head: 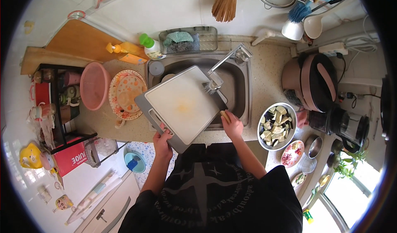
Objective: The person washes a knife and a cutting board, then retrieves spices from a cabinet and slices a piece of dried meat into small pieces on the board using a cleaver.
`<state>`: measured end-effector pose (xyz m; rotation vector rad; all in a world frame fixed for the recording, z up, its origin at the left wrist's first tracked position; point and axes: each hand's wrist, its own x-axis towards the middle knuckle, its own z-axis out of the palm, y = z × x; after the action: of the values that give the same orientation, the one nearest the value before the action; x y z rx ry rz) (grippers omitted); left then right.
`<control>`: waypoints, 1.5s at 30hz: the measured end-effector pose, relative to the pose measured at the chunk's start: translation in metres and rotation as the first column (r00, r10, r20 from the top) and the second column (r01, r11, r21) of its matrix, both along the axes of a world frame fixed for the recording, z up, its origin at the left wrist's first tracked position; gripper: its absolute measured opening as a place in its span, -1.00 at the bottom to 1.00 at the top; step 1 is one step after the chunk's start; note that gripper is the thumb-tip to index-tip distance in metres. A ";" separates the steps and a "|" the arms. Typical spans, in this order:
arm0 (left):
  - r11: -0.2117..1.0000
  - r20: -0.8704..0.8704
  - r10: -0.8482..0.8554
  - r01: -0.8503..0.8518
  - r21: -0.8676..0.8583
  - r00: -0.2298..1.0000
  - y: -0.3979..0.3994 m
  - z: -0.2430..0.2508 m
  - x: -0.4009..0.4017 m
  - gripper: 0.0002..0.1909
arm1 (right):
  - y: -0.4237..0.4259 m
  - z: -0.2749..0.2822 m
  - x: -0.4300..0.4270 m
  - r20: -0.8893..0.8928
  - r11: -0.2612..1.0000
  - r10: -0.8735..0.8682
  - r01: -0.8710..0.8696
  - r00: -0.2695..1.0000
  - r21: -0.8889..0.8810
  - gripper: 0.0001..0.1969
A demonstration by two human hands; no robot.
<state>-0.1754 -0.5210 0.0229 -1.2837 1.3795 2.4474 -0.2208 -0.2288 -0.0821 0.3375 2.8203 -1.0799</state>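
Observation:
A white plastic cutting board (183, 104) with a grey rim lies tilted over the sink (228, 109), a yellowish stain at its middle. My left hand (162, 140) grips the board at its handle slot, near the lower left edge. In my right hand (232, 126) is the light wooden handle of a knife (220, 105); its dark blade is mostly hidden beside the board's right corner. The metal faucet (221, 67) reaches over the board's upper right edge, and its spray head (212, 84) lets out water onto the board.
Right of the sink stands a steel bowl of cut eggplant (277, 126), with a plate of chopped meat (292, 154) and a rice cooker (313, 82) nearby. On the left are a patterned plate (114, 93) and a pink basin (94, 85). Soap bottles (152, 48) and a sponge rack (207, 39) line the back.

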 end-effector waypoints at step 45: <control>0.990 0.006 0.135 -0.135 0.033 0.991 -0.002 0.007 0.030 -0.19 | 0.016 0.031 -0.091 -0.304 0.838 0.542 -0.479 0.783 0.260 -0.69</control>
<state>-0.1455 -0.5235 0.0297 -1.4178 1.2845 2.5410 -0.3115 -0.2128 -0.0515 -0.6730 3.0294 -0.8431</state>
